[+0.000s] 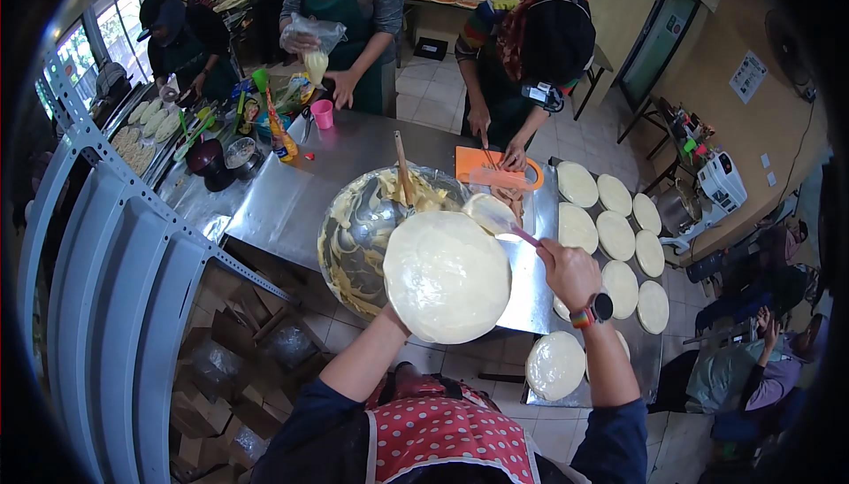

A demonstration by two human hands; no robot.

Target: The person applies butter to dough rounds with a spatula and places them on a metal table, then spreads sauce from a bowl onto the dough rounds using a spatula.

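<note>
A round, pale, cream-coated disc (447, 277) rests on my left hand (395, 323), whose fingers are hidden beneath it. My right hand (570, 270), with a watch at the wrist, is closed on the pinkish handle of a spatula (525, 235). The spatula's head is near a smaller pale round piece (488, 213) at the disc's upper right edge. Behind the disc stands a large metal bowl (334, 258) smeared with yellowish cream, with a wooden-handled tool (403, 170) leaning in it.
Several coated discs (616, 236) cover a tray at the right. Across the metal table (283, 201), a co-worker cuts on an orange board (469, 164); another holds a piping bag (316, 64). A pink cup (322, 113) stands there. Grey metal shelving (115, 245) rises at the left.
</note>
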